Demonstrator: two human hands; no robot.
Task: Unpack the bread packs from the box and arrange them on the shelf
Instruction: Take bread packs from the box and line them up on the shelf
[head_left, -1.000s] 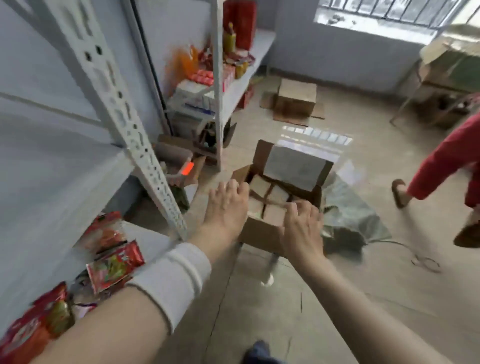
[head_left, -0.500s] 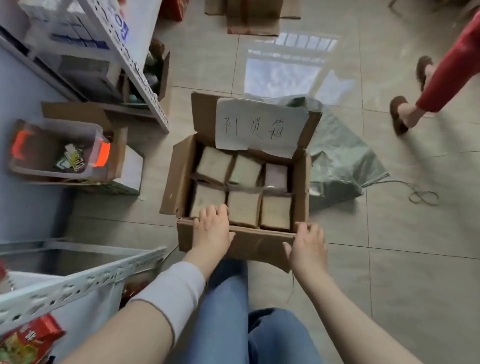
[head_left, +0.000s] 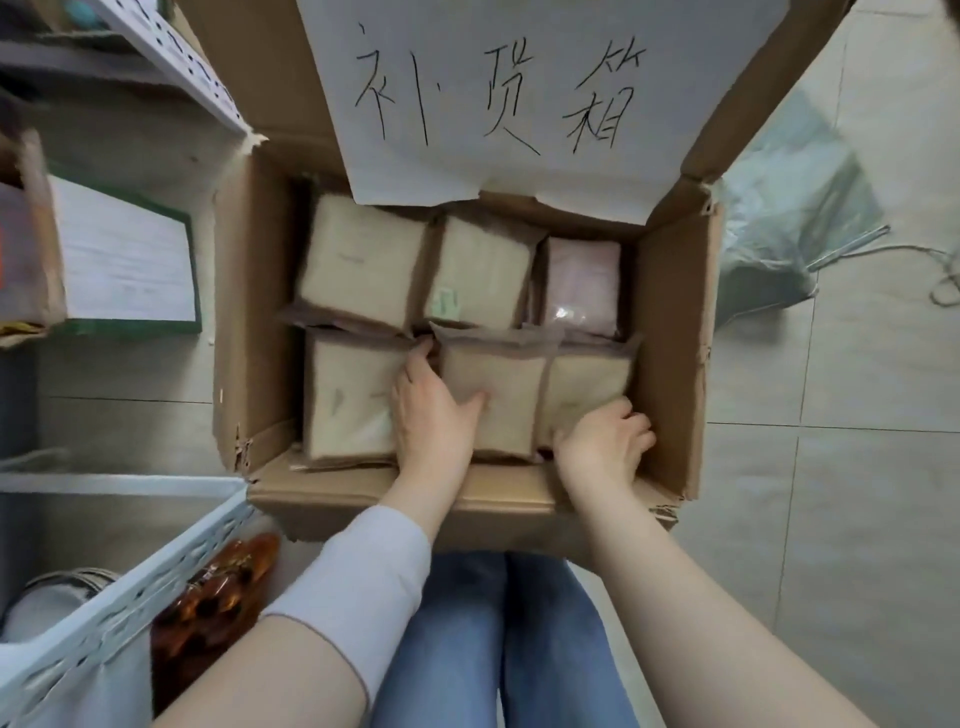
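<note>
Head view: left hand (head_left: 431, 410) and right hand (head_left: 605, 441) grip bread packs (head_left: 493, 400) in box (head_left: 670, 332)

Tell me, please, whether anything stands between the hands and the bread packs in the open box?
Nothing visible does. The box is open, and the left hand and right hand are already on the near-row bread packs.

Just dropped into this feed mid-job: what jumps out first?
An open cardboard box fills the centre, its raised flap bearing a white paper sign with handwritten characters. Inside lie six bread packs in two rows; the far right pack looks pinkish. The left hand grips the near middle pack, and the right hand reaches in at the near right pack.
</note>
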